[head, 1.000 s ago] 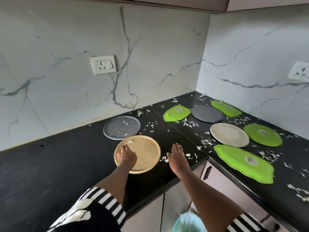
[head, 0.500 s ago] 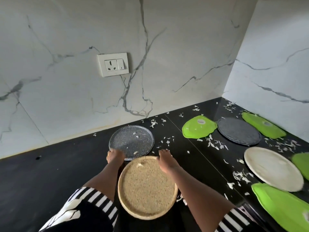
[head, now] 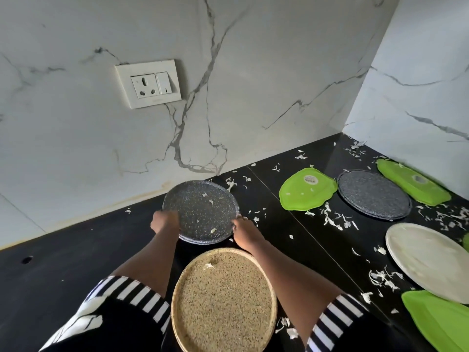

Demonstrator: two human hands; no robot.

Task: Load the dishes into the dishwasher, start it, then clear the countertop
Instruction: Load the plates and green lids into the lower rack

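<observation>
1. The black counter runs under both my hands and out to either side of them.
2. The tan plate lies on my side of my hands, between my two forearms, with one white scrap on it.
3. The speckled plate sits between my hands, just beyond the tan plate. My left hand grips its left rim, fingers curled over the edge. My right hand grips the right rim likewise. I cannot tell whether it is off the counter.
4. The cream plate lies well to the right of my right hand, with a green tray just beside it on my side.
5. The grey plate lies beyond and to the right of my right hand, between a green dish and a long green dish.
6. The wall socket is high up beyond my left hand.
7. White scraps are scattered on the counter to the right of my right hand.
</observation>
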